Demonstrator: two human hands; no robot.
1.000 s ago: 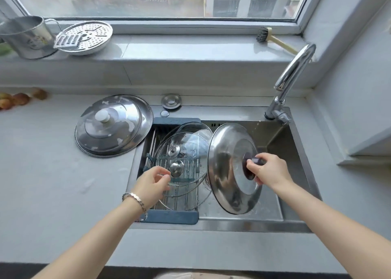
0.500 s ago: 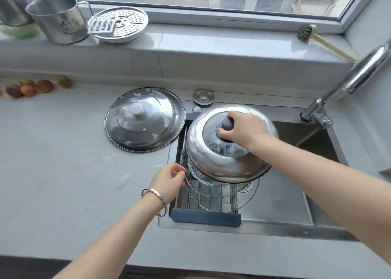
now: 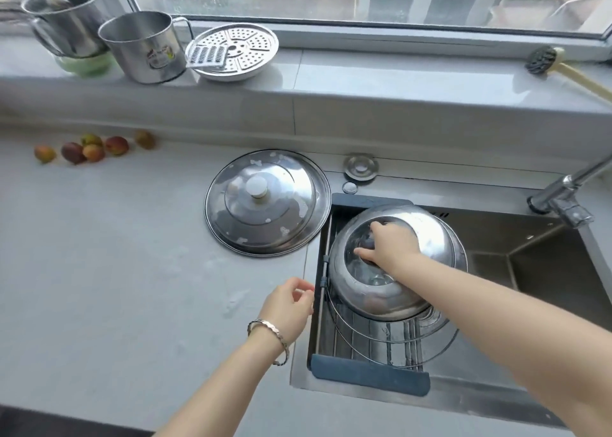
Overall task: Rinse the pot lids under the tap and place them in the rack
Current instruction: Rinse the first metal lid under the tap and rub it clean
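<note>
Lying flat on the counter (image 3: 132, 254), left of the rack (image 3: 367, 375), is a big steel lid (image 3: 267, 201). The left hand (image 3: 288, 307) is just beside the rack's left edge, fingers loosely curled, holding nothing. Over the rack, the right hand (image 3: 392, 246) grips the knob of a shiny round lid (image 3: 433, 238) sitting on glass lids (image 3: 397, 337). The tap (image 3: 563, 195) is right of the rack.

Both forearms (image 3: 218, 390) bare up to the frame edge. Left wrist: silver-tone bracelet (image 3: 266, 328), faceted flat links on top, thinner strand looping underneath, sits just behind the left grip (image 3: 287, 308). Links shiny, catching light.
</note>
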